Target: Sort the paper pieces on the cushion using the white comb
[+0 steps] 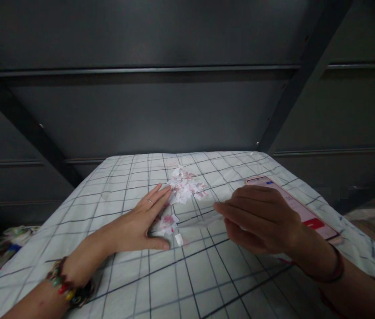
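On a white checked cloth (121, 283), my left hand (141, 219) lies with its fingers stretched out and thumb apart. Its fingertips touch the edge of a heap of small torn paper scraps (185, 186), white with pink-red marks. A smaller group of scraps (166, 223) lies between the thumb and fingers, with a single white scrap (179, 239) just beyond the thumb tip. To the right, my right hand (257, 219) is raised over the cloth, its fingers curled and pressed together. Whatever it may hold is hidden.
Beside and partly behind my right hand lies a phone (294, 197) with a lit screen and pink edge. A dark panelled wall (161, 110) stands behind the cloth-covered surface. Blurred items (14, 235) sit lower down at the far left.
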`<control>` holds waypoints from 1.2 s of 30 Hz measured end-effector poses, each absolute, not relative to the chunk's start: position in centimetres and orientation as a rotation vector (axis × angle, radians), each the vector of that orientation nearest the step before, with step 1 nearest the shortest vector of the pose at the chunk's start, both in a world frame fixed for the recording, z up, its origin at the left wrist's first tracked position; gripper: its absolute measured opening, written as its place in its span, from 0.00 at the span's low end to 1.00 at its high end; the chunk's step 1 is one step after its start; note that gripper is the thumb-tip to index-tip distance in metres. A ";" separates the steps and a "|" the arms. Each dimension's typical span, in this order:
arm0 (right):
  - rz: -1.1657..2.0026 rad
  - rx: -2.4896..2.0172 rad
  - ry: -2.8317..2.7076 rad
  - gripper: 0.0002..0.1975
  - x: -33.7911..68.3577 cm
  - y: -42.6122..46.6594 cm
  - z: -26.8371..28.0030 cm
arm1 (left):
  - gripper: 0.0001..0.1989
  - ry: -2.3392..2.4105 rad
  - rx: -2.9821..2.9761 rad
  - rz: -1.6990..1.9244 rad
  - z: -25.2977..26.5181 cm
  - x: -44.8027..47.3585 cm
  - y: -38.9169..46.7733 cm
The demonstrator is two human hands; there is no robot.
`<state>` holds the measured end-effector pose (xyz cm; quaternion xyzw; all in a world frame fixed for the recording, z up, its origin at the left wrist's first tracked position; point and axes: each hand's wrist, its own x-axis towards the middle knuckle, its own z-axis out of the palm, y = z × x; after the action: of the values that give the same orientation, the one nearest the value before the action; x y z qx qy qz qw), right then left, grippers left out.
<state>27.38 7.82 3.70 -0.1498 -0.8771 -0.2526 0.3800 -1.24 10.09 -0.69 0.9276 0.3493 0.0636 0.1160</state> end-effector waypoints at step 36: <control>-0.509 -0.308 -2.278 0.06 26.8 6.7 3.9 | 0.48 0.973 2.720 0.228 -0.6 -1.5 10.1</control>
<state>26.82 6.70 3.93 -0.1207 -0.8936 -0.1995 0.3834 -1.55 10.06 -0.64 0.9318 0.3331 0.0780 0.1215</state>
